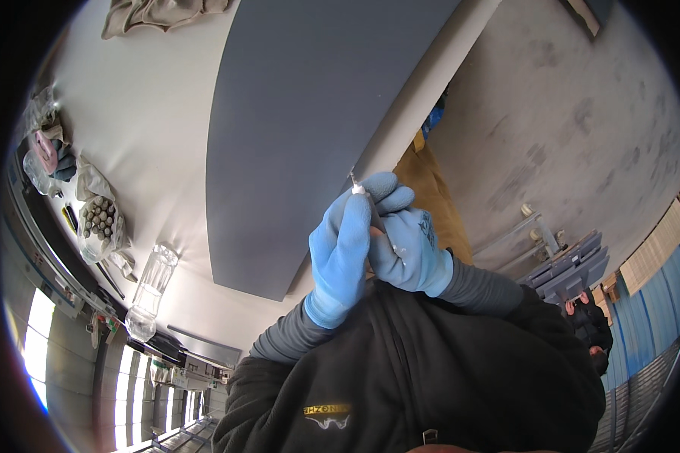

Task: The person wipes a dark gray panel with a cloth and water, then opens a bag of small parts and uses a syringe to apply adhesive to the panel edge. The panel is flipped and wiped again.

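Both my hands, in light blue work gloves, are brought together in front of my chest over the near edge of a dark grey panel [302, 106]. My left hand [331, 253] and my right hand [414, 249] are closed around a slim pen-like tool. Of this tool a white collar [358, 189] and a thin, pointed tip stick out above the fingers, pointing away from me. Most of its body is hidden by the gloves, and I cannot make out its exact kind. The panel lies flat on a pale table [166, 113].
On the table's left side are a clear plastic bottle [153, 283] lying down, a bag of small round-ended pieces [100, 219] and crumpled cloths [49, 151]. Beige fabric [159, 15] lies at the far edge. Brown material [428, 196] sits right of the table. Another person [588, 325] is at far right.
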A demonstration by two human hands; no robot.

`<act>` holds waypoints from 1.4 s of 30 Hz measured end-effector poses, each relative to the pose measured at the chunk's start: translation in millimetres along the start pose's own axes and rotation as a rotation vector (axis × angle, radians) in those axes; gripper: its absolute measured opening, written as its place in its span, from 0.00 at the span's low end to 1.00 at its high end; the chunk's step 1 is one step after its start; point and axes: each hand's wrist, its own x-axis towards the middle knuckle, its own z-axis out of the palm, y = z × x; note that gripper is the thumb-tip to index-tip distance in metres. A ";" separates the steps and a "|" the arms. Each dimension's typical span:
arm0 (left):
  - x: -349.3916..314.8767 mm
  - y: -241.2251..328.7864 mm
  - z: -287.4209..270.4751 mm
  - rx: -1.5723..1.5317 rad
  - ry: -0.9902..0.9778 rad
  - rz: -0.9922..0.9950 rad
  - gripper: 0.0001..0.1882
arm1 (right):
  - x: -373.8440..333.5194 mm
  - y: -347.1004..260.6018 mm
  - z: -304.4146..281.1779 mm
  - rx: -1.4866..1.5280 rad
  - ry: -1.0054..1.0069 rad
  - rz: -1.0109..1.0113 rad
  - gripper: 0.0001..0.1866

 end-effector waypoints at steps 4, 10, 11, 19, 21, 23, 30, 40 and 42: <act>2.3 1.2 -7.5 0.044 0.021 -0.084 0.24 | -1.1 5.5 7.6 0.168 0.032 0.088 0.21; 5.1 1.2 -9.6 0.150 0.001 -0.080 0.25 | 0.8 8.0 6.5 0.270 0.001 0.116 0.26; 4.6 0.7 -9.3 0.183 0.022 -0.083 0.24 | 0.9 8.2 6.3 0.285 0.008 0.117 0.27; 4.1 -2.9 -7.2 0.175 0.092 -0.084 0.17 | 0.9 11.7 3.1 0.359 -0.054 0.147 0.26; 3.8 -3.3 -6.7 0.251 0.095 -0.028 0.17 | 1.0 11.6 2.4 0.377 -0.042 0.138 0.26; 4.6 -3.9 -6.8 0.282 0.098 -0.015 0.19 | 1.1 11.1 1.7 0.374 -0.054 0.143 0.26; 7.0 -3.9 -6.4 0.271 0.116 -0.070 0.18 | 1.6 9.7 -0.9 0.533 -0.076 0.254 0.21; 5.6 -8.1 -8.4 0.296 0.143 -0.069 0.23 | 0.9 12.2 -1.3 0.580 -0.100 0.262 0.19; 6.3 -9.6 -10.8 0.401 0.093 -0.006 0.23 | 0.5 13.0 -1.4 0.570 -0.109 0.255 0.19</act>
